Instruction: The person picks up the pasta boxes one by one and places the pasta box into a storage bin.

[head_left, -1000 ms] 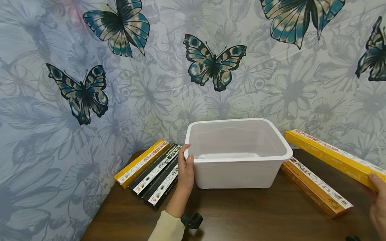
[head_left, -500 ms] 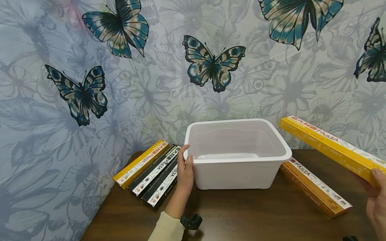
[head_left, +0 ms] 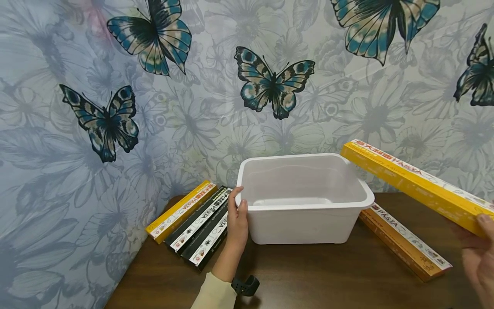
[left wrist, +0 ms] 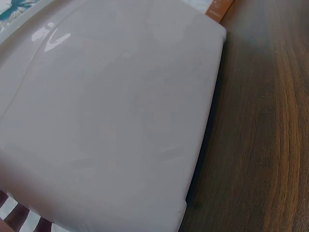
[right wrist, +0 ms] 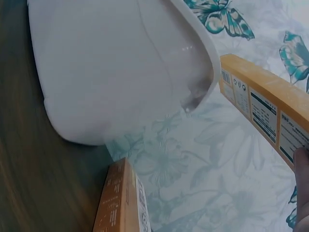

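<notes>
A white plastic bin [head_left: 301, 225] stands upright on the table, its inside bare in the head view. My left hand [head_left: 236, 223] holds the bin's left end, fingertips at the rim and thumb at the front corner. My right hand [head_left: 480, 257] grips the near end of a long yellow pasta box [head_left: 413, 182], thumb on its side. That box is raised and slants up toward the bin's right rim, its far end near the back right corner. The left wrist view is mostly filled by the bin's wall [left wrist: 111, 106]. In the right wrist view the yellow box [right wrist: 263, 99] shows printed labels.
Left of the bin lie a yellow pasta box [head_left: 181, 210] and two black pasta boxes [head_left: 198, 221], side by side. An orange-brown pasta box [head_left: 405, 242] rests on the table at the bin's right. Behind the brown wooden table [head_left: 308, 274] rises a butterfly-patterned wall [head_left: 208, 107].
My right hand has lifted the yellow pasta box and moved it left, so its far end now reaches the bin's right rim. The left hand and the bin have stayed put.
</notes>
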A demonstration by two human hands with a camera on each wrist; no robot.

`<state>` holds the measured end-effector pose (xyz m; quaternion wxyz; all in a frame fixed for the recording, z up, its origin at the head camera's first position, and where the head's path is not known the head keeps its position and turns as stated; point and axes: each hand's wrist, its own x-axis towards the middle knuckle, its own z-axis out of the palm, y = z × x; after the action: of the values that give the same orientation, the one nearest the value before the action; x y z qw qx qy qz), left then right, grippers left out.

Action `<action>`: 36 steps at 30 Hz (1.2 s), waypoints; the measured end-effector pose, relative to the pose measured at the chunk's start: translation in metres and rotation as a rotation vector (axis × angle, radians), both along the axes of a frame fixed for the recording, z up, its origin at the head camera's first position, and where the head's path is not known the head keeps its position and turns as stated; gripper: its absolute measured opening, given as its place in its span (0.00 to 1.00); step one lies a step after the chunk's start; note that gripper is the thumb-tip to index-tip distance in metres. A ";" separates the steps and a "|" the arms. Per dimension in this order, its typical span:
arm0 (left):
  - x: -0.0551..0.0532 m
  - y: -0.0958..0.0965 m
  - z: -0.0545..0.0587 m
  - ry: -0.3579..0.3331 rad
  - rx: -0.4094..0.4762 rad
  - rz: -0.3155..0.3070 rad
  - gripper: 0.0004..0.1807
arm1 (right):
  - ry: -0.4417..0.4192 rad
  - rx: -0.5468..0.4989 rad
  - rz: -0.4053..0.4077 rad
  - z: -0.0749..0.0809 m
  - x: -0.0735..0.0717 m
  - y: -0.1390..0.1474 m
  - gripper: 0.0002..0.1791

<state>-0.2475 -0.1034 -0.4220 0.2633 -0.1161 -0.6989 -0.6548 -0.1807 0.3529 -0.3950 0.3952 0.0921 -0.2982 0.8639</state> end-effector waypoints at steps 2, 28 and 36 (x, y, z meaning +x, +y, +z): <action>0.000 0.000 0.000 0.004 -0.001 0.000 0.24 | -0.013 0.016 0.033 0.000 0.001 0.001 0.25; -0.002 -0.005 -0.002 -0.014 -0.022 -0.042 0.24 | 0.121 0.303 0.311 0.008 0.006 -0.020 0.25; -0.002 -0.003 -0.002 -0.013 -0.017 -0.048 0.25 | -0.159 0.572 0.188 0.023 -0.008 -0.026 0.32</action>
<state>-0.2499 -0.1060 -0.4237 0.2422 -0.1307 -0.7030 -0.6557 -0.1886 0.3267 -0.3718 0.2472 0.1588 -0.5494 0.7822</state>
